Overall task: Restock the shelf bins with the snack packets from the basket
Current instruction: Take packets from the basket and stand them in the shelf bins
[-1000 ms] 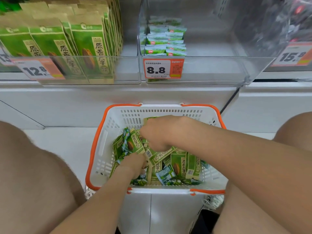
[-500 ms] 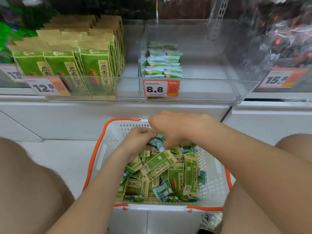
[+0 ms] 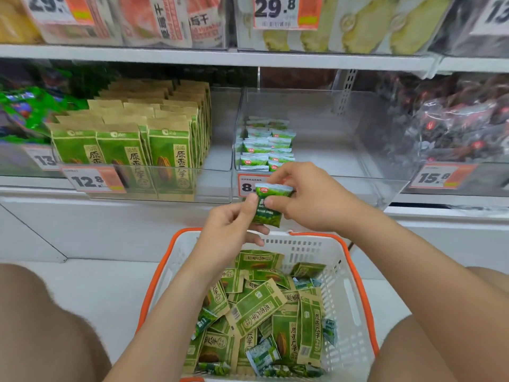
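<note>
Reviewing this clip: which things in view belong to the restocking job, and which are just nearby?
Job: small green packet, pinched by left hand and right hand; basket; half-empty clear bin; bin of brown-green packs.
Nearby: dark bags at right; top-shelf pouches; bright green bags at left.

Clear bin [image 3: 344, 161] just beyond right hand [image 3: 311, 197]: top open, floor free to the hand's right. Small packet stack [image 3: 264, 150] blocks straight ahead. Front wall [image 3: 358, 186] stands between; upper shelf [image 3: 248, 57] overhead.
</note>
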Tool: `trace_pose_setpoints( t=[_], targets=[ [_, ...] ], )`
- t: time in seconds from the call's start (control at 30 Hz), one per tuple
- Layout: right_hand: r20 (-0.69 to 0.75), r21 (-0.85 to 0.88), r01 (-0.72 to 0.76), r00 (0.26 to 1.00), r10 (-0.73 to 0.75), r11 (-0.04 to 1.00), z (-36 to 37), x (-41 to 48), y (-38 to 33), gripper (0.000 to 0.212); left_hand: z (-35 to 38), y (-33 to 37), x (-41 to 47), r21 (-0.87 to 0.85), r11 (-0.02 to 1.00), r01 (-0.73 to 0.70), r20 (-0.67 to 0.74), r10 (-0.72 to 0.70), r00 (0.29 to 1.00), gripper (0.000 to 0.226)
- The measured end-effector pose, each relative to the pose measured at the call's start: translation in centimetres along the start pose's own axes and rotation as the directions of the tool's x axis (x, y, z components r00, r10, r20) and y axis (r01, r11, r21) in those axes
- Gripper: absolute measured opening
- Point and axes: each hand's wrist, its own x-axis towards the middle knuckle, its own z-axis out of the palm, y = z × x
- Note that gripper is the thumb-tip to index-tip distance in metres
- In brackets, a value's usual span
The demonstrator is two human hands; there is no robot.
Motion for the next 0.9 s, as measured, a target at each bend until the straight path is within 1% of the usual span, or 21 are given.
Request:
trace_pose_setpoints(
  t=[0.1, 0.17, 0.23, 0.37, 0.4, 0.43, 0.47, 0.53, 0.57, 0.63, 0.7, 0.8, 0.9],
  targets=[
    [-0.067, 0.063, -0.101, 0.992, 0.105, 0.993, -0.1, 0.0, 0.1, 0.029, -0.1, -0.4, 0.2, -0.119, 0.991, -0.061, -0.021, 0.059, 0.998, 0.035],
    [-0.095, 0.077, -0.112, 0.988, 0.119, 0.991, -0.2, 0.0, 0.2, 0.027, 0.1, -0.4, 0.3, -0.165, 0.983, -0.081, -0.036, 0.076, 0.996, 0.024],
    [-0.106, 0.038, -0.107, 0.988, 0.11, 0.994, -0.5, -0.2, -0.1, 0.032, 0.4, 0.0, 0.2, -0.175, 0.98, -0.1, -0.047, 0.094, 0.994, 0.015],
    [-0.11, -0.088, -0.047, 0.993, 0.037, 0.995, -1.1, -0.2, -0.4, 0.036, 1.0, 0.4, 0.6, -0.164, 0.978, -0.132, -0.096, 0.117, 0.988, 0.015],
    [-0.1, -0.1, -0.038, 0.995, 0.028, 0.994, -1.3, 0.0, -0.5, 0.035, 1.0, 0.3, 0.7, -0.112, 0.98, -0.163, -0.114, 0.15, 0.982, 0.017],
    [-0.101, -0.092, -0.031, 0.995, 0.022, 0.995, -1.7, 0.2, -0.5, 0.032, 1.0, 0.1, 0.9, -0.016, 0.978, -0.21, -0.137, 0.206, 0.969, 0.02],
    [-0.133, -0.075, -0.01, 0.991, 0.0, 0.997, -2.2, 0.6, -0.5, 0.029, 0.9, -0.2, 1.2, 0.117, 0.957, -0.266, -0.16, 0.283, 0.946, 0.023],
    [-0.281, -0.092, 0.058, 0.956, -0.082, 0.994, -3.3, 1.5, -0.1, 0.026, 0.7, -0.7, 1.4, 0.378, 0.856, -0.354, -0.181, 0.443, 0.878, 0.029],
    [-0.346, -0.126, 0.084, 0.93, -0.123, 0.989, -3.8, 1.8, 0.0, 0.025, 0.7, -0.9, 1.5, 0.472, 0.799, -0.371, -0.183, 0.501, 0.846, 0.034],
    [-0.406, -0.181, 0.091, 0.9, -0.158, 0.979, -4.4, 2.5, 0.3, 0.022, 0.7, -1.2, 1.6, 0.585, 0.72, -0.373, -0.172, 0.56, 0.811, 0.05],
    [-0.385, -0.218, 0.053, 0.913, -0.136, 0.974, -4.2, 3.4, 0.6, 0.025, 0.7, -1.6, 1.7, 0.675, 0.651, -0.347, -0.161, 0.589, 0.792, 0.063],
    [-0.243, -0.284, -0.027, 0.969, -0.045, 0.958, -3.2, 4.5, 0.7, 0.032, 0.8, -1.7, 1.7, 0.799, 0.523, -0.296, -0.137, 0.638, 0.757, 0.073],
    [-0.11, -0.274, -0.086, 0.992, 0.058, 0.958, -2.7, 5.7, 0.6, 0.03, 0.9, -1.6, 1.6, 0.844, 0.466, -0.265, -0.105, 0.628, 0.771, 0.077]
  ],
)
